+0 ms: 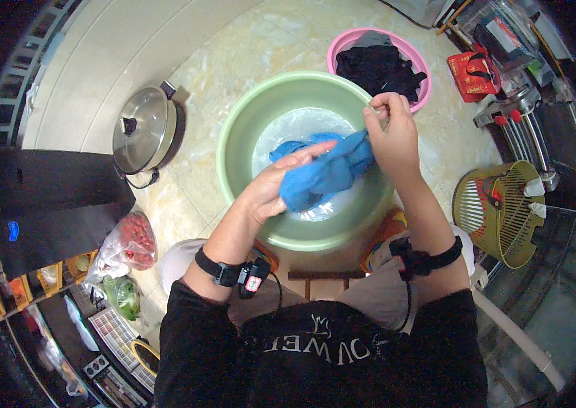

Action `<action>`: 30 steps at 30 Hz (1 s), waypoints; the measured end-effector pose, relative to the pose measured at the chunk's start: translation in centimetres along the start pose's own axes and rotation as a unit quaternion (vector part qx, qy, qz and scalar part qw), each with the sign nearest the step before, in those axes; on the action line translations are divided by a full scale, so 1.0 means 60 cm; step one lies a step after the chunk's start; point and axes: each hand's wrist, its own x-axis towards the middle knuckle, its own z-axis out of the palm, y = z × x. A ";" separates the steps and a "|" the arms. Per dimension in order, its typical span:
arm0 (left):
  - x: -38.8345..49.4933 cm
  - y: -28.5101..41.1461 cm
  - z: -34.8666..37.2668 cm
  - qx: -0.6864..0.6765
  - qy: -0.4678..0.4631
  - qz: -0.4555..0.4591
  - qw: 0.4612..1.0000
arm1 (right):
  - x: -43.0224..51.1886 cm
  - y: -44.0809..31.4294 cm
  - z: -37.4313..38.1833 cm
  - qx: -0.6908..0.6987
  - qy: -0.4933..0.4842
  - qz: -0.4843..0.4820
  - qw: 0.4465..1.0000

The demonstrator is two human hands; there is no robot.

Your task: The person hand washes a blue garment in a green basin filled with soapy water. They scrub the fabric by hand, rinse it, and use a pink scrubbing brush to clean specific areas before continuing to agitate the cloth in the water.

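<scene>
A large light-green plastic basin stands on the floor before me, with whitish, sudsy-looking water in its bottom. Over it, a blue cloth is bunched between my hands, and more blue fabric lies behind it in the basin. My left hand supports the near end of the cloth, its fingers stretched out along and partly behind the fabric. At the basin's right side my right hand pinches the far end of the cloth between thumb and fingers. Part of each hand's grip is hidden by the fabric.
Behind the basin at right, a pink tub holds dark clothes. A lidded electric pan stands at left. An olive plastic basket and a red bag are on the right. Bags of produce lie at lower left.
</scene>
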 end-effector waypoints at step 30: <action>0.042 -0.059 -0.117 -0.195 0.024 -0.005 0.980 | -0.155 -0.101 0.055 0.189 -0.345 -0.152 0.907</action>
